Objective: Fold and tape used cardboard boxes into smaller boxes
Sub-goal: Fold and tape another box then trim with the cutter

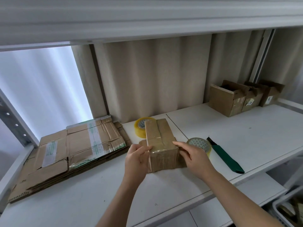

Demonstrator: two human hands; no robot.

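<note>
Right, step in hand looks like sealing the small box (161,145) in the middle of the worktop (246,131); clear tape already runs over its top seam and down the near face.

Left to right:

- Flat cardboard stack (73,151) sits far left on the worktop, well apart from the hands. Stock for later, leave it.
- Left hand (136,158) has fingers curled round the box's near-left edge, thumb on the raised flap there. Job: keep the flap upright and flush so the corner doesn't splay.
- Back roll (142,128) stands on edge just behind the box on its left, partly hidden by it.
- Box sits between both hands, long axis running away from the person. One flap stands proud along the left side; top seam looks closed.
- Right hand (192,156) lies on the near-right corner, fingers fairly straight, index pointing across the top tape. Pressing, not pinching.
- Front roll (199,145) lies flat just behind that hand.
- Green knife (225,158) lies right of the roll, blade end away from the person.
- Three open boxes (242,98) stand at the far right back.

To do it well, I'd say: rub the tape flat from seam outward so no bubbles lift the edge, left hand bracing against the push. Fold the proud flap down before adding tape. Front roll is closest, so reach with the right. Risk: tape creasing at the corner.
</note>
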